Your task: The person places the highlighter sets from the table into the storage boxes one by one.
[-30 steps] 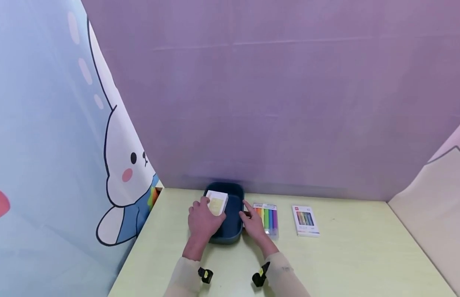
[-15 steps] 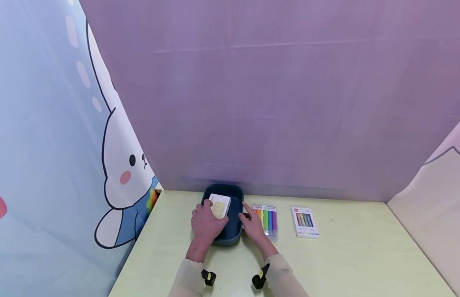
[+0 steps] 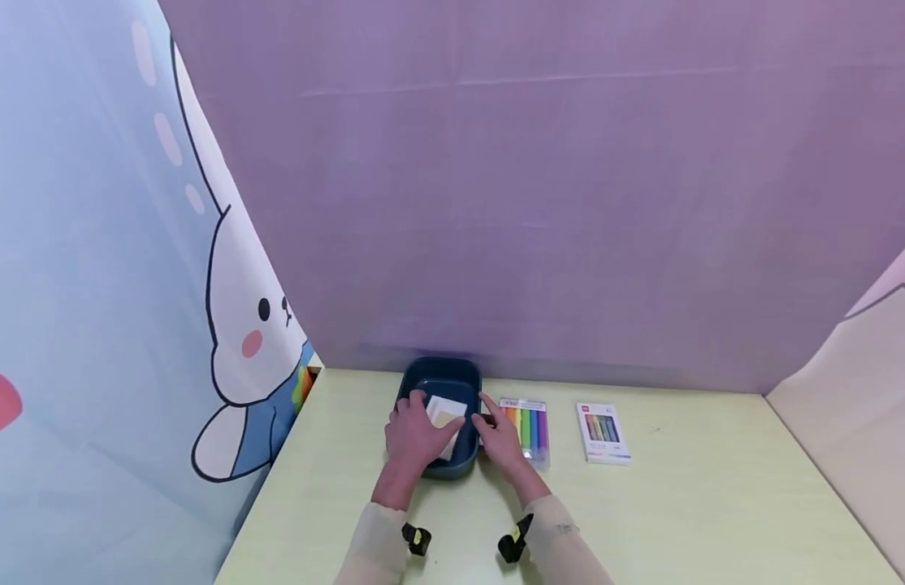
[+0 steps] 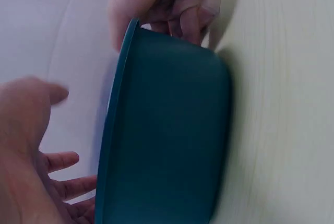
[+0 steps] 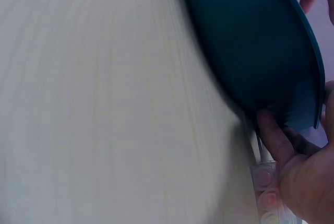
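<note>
A dark teal plastic bin [image 3: 441, 473] stands on the table near the back wall. Inside it lies a small white box [image 3: 445, 405] with a pale yellow panel, partly covered by my left hand [image 3: 411, 435]. In the left wrist view, that hand's fingers are spread above the bin's rim, with nothing between them and the thumb. My right hand [image 3: 502, 443] grips the bin's right wall, thumb at the rim and fingers against the outside. Just beside this hand is a clear pack of rainbow-coloured sticks [image 3: 529, 431], which the hand partly covers.
Farther right lies a flat white box [image 3: 602, 435] with a picture of coloured sticks. The pale table [image 3: 716, 504] meets a purple backdrop [image 3: 569, 203] behind and a printed rabbit curtain [image 3: 255, 349] on the left.
My left hand has moved right with the white box and lowered it into the bin; its fingers have loosened from it. My right hand has stayed at the bin's right wall.
</note>
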Demonstrator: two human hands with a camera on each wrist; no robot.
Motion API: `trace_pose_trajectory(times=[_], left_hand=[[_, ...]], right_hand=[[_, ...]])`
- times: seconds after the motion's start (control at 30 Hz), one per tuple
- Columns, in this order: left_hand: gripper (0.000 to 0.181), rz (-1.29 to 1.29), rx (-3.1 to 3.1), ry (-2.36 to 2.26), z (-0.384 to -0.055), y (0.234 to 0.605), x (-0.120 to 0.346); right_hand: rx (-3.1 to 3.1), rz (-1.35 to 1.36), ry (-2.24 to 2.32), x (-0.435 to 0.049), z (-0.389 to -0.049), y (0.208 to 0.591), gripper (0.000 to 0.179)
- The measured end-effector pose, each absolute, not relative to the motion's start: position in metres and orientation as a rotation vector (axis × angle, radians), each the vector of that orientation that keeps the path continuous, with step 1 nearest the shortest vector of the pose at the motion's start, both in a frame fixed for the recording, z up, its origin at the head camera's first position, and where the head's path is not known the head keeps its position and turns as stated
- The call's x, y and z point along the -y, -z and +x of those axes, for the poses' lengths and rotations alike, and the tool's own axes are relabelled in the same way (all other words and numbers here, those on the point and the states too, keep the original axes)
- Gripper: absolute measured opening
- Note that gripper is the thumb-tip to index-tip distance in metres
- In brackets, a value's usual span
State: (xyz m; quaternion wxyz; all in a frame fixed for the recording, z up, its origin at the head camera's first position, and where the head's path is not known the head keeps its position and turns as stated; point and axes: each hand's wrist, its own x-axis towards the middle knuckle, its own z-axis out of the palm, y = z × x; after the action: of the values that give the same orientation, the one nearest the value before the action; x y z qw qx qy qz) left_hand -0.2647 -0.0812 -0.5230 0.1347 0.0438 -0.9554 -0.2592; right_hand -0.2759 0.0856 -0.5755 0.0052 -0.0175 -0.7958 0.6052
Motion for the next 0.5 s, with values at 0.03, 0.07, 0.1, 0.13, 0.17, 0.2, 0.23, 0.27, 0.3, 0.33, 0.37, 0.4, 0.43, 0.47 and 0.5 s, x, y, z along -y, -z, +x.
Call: trace_pose_trajectory(times=[0.03,0.07,0.1,0.13,0.17,0.2,0.23,0.27,0.3,0.33,0.37,0.4,0.43,0.47,0.5], left_hand=[[0.081,0.124,2.772,0.78,-0.265,0.523,0.083],[0.076,0.121,2.77,0.805,-0.265,0.523,0.085],[0.067,0.12,2.753,0.845,-0.265,0.522,0.088],[0.058,0.117,2.731,0.894,-0.265,0.523,0.091],[0.051,0.118,2.713,0.932,-0.265,0.523,0.094],[0.045,0.109,2.694,0.961,-0.265,0.523,0.097],[0.041,0.095,2.677,0.994,-0.265,0.523,0.1],[0.038,0.081,2.666,1.022,-0.265,0.524,0.103],[0.035,0.07,2.658,1.044,-0.265,0.524,0.106],[0.033,0.057,2.652,1.058,-0.266,0.524,0.109],[0.031,0.043,2.643,1.065,-0.267,0.525,0.112],[0.029,0.026,2.631,1.074,-0.268,0.525,0.115],[0.027,0.013,2.622,1.08,-0.269,0.526,0.118],[0.025,-0.004,2.606,1.095,-0.27,0.527,0.121],[0.022,-0.017,2.594,1.109,-0.271,0.528,0.123]], right_hand=[[2.49,-0.056,-1.895,-0.085,-0.276,0.575,0.054],[2.484,-0.048,-1.898,-0.085,-0.276,0.575,0.054],[2.49,-0.054,-1.893,-0.085,-0.276,0.575,0.054],[2.494,-0.06,-1.889,-0.085,-0.275,0.575,0.054],[2.497,-0.071,-1.893,-0.085,-0.275,0.575,0.054],[2.491,-0.075,-1.902,-0.084,-0.274,0.574,0.052],[2.484,-0.084,-1.919,-0.084,-0.274,0.575,0.051],[2.472,-0.086,-1.939,-0.085,-0.273,0.575,0.049],[2.463,-0.092,-1.957,-0.085,-0.274,0.575,0.048],[2.451,-0.091,-1.974,-0.085,-0.274,0.576,0.047],[2.439,-0.09,-1.993,-0.085,-0.275,0.576,0.046],[2.432,-0.091,-2.001,-0.085,-0.276,0.576,0.046],[2.432,-0.097,-2.001,-0.085,-0.276,0.576,0.046],[2.432,-0.097,-2.004,-0.085,-0.277,0.576,0.046],[2.437,-0.105,-1.999,-0.085,-0.277,0.577,0.046]])
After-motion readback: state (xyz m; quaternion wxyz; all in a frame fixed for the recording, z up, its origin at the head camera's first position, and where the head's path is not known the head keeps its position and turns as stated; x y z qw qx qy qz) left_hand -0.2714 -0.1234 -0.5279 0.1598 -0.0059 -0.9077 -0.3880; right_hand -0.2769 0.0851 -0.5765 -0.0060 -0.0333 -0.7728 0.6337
